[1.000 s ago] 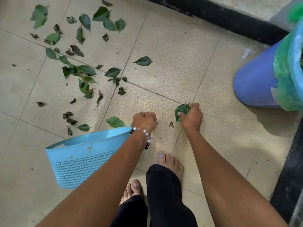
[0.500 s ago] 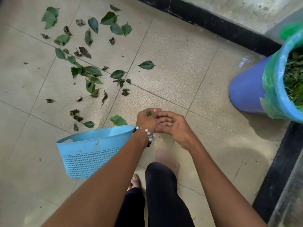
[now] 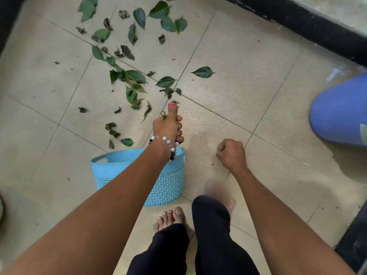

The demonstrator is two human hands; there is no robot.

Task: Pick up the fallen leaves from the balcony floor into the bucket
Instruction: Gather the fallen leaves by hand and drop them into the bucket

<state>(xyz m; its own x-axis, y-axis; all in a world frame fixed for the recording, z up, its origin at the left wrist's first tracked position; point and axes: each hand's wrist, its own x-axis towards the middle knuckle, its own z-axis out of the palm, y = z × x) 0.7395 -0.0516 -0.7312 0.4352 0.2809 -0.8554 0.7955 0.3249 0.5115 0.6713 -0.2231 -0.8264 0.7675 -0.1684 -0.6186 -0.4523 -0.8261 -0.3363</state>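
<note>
Several green and dried leaves [image 3: 137, 76] lie scattered on the beige floor tiles at the upper left, and one leaf [image 3: 203, 72] lies apart in the middle. My left hand [image 3: 168, 126], with a bead bracelet on the wrist, grips a small bunch of leaves, thumb stretched forward; a bit of green shows at the thumb. It hovers just beyond the light blue basket [image 3: 119, 157]. My right hand [image 3: 231, 153] is curled into a fist to the right of the basket, with nothing visible in it. The blue-purple bucket [image 3: 341, 112] stands at the right edge, partly cut off.
My bare feet [image 3: 170, 215] and black trouser legs are just behind the basket. A black skirting strip [image 3: 297, 18] runs along the top right, and another dark edge [image 3: 355, 241] borders the floor at the lower right.
My right hand passed its leaf to my left hand, then drew back to the right as a fist. My left hand moved forward toward the scattered leaves.
</note>
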